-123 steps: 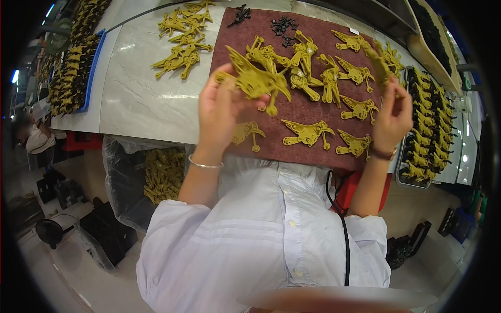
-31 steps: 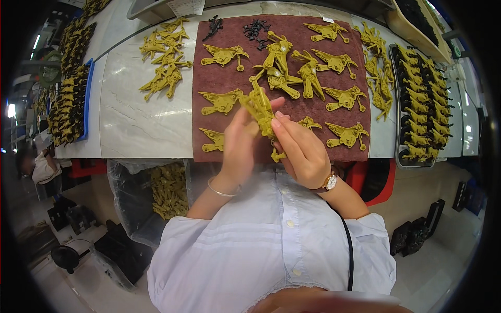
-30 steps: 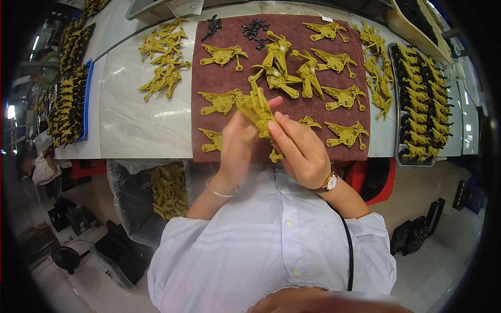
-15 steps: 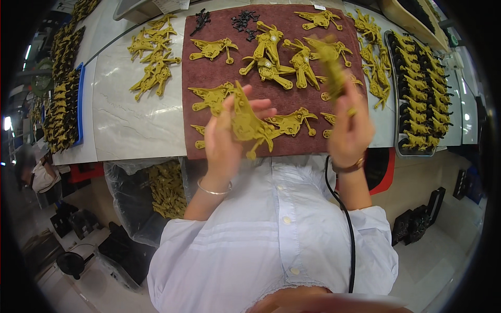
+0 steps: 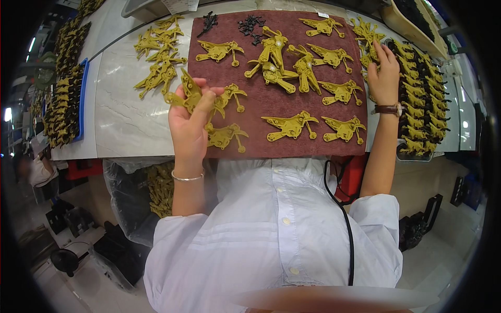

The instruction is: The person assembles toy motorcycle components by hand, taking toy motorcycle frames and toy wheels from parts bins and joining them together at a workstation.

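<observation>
My left hand (image 5: 190,122) is closed around an olive-yellow plastic piece (image 5: 191,94), pinched between thumb and fingers above the left side of the maroon mat (image 5: 255,107). The piece is beak-shaped with a pointed end, and fingers hide part of it. My right hand (image 5: 383,75) is off the mat's right edge, fingers apart and stretched over a pile of similar yellow pieces (image 5: 364,30); I see nothing held in it. Separate yellow pieces (image 5: 289,126) lie in loose rows on the mat, with an overlapping heap (image 5: 271,57) at its middle.
Small black parts (image 5: 251,26) lie at the mat's far edge. Another yellow pile (image 5: 159,57) is on the table to the left. At right stands a tray (image 5: 415,156) of yellow-and-black pieces; a blue tray (image 5: 82,104) is far left. A plastic-lined bin (image 5: 122,201) sits below the table.
My right hand has moved right and away from me to the side pile; the yellow piece it held no longer shows in it. My left hand has shifted left with its piece.
</observation>
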